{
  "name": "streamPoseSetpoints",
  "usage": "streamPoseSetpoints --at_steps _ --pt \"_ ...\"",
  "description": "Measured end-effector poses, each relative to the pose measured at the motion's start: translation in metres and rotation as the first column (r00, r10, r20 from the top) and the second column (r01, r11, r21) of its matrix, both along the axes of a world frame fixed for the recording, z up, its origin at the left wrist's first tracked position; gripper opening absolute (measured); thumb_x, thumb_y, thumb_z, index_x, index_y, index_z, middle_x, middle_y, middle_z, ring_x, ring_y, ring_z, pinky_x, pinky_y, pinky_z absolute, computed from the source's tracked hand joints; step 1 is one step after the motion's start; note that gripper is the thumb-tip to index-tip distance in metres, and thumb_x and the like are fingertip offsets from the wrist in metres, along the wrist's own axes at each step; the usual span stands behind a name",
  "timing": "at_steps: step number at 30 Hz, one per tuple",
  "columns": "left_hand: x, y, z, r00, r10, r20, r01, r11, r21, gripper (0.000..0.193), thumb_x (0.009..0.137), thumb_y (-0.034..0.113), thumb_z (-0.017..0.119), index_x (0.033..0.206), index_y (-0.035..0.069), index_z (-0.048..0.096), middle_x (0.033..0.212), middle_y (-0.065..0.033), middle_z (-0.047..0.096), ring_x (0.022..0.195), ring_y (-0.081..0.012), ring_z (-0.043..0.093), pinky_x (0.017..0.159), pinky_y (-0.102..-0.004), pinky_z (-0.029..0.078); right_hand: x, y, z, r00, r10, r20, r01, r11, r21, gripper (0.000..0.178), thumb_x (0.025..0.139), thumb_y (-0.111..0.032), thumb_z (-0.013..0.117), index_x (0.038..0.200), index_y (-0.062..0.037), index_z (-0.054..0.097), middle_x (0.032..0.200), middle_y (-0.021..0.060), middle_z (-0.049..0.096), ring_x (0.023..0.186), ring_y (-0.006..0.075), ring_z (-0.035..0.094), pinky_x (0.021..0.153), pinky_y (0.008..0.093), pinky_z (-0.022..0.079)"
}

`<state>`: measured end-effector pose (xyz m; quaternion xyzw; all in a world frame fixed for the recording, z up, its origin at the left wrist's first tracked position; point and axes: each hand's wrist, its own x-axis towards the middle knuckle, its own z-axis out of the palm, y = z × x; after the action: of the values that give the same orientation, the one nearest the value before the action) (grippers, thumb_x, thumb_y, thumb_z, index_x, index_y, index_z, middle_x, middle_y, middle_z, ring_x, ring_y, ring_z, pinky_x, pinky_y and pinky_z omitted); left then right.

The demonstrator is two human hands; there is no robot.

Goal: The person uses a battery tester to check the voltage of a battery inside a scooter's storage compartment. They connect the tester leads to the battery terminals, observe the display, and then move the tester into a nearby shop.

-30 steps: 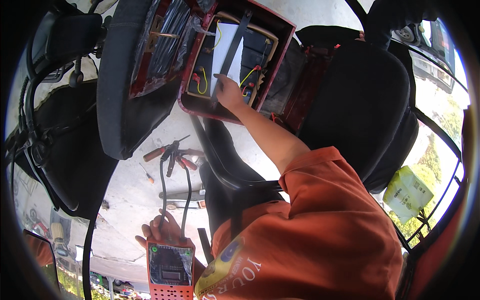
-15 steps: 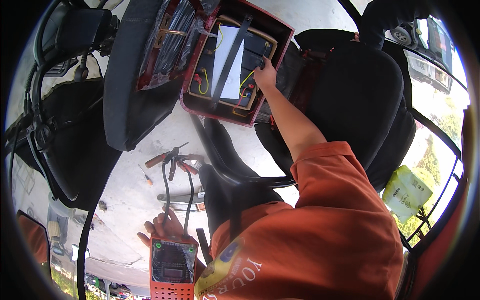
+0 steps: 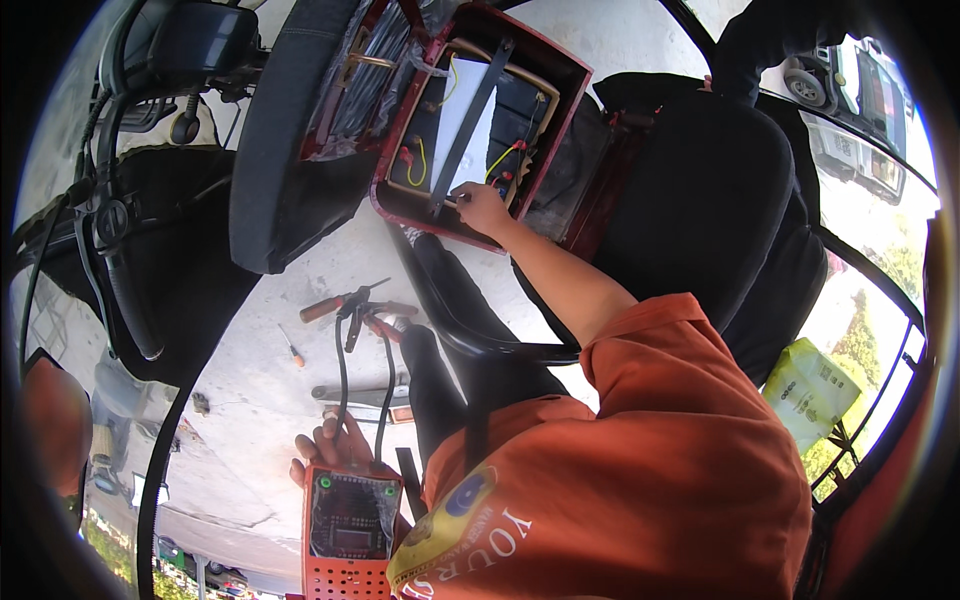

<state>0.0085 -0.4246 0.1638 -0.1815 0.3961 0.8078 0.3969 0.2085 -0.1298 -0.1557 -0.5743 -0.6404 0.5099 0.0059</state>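
My left hand (image 3: 338, 446) is closed around an orange battery tester (image 3: 352, 580) with a dark screen and two green-ringed spots. Two black cables (image 3: 344, 385) run from it to red-handled clamps (image 3: 372, 322), which hang over the floor. My right hand (image 3: 484, 212) reaches into an open dark-red box, its fingers pinched at the near end of a black strap (image 3: 466, 148). Whatever the fingers hold is too small to make out. The box holds black batteries (image 3: 514, 112) with yellow wires (image 3: 500, 160) and red terminal covers. A white sheet (image 3: 452, 120) lies under the strap.
A raised black seat (image 3: 268, 140) stands left of the box (image 3: 390, 190), a black seat (image 3: 715, 190) right of it. A screwdriver (image 3: 292, 348) and wrench-like metal tools (image 3: 350, 394) lie on the floor. Another person's dark sleeve (image 3: 775, 45) shows at upper right; handlebars (image 3: 115, 220) stand left.
My right hand has moved left and nearer, from the right side of the batteries to the strap's near end. My left hand still holds the tester. The view has shifted slightly.
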Motion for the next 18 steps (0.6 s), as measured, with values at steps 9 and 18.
streamPoseSetpoints --at_steps 9,18 --pt "0.004 -0.001 0.003 0.991 0.108 0.083 -0.107 0.994 -0.013 0.027 0.094 0.031 0.065 0.084 0.010 0.051 0.063 -0.0009 0.040 0.074 -0.0119 0.053 0.119 -0.0427 0.029 -0.026 0.007 0.008 0.995 0.078 0.056 -0.075 0.996 -0.047 0.026 0.080 -0.007 0.057 0.100 -0.0058 0.073 0.090 0.0226 0.069 0.086 0.0399 0.067 0.080 0.0437 0.053" --pt "0.002 -0.005 0.006 0.990 0.105 0.090 -0.097 0.991 -0.088 0.028 0.093 0.033 0.065 0.084 0.011 0.050 0.070 -0.0039 0.050 0.093 -0.0200 0.058 0.117 -0.0467 0.030 -0.058 0.018 0.002 0.995 0.081 0.063 -0.080 0.997 -0.018 0.063 0.077 -0.006 0.057 0.139 -0.0112 0.050 0.102 0.0258 0.068 0.095 0.0425 0.065 0.083 0.0464 0.052"
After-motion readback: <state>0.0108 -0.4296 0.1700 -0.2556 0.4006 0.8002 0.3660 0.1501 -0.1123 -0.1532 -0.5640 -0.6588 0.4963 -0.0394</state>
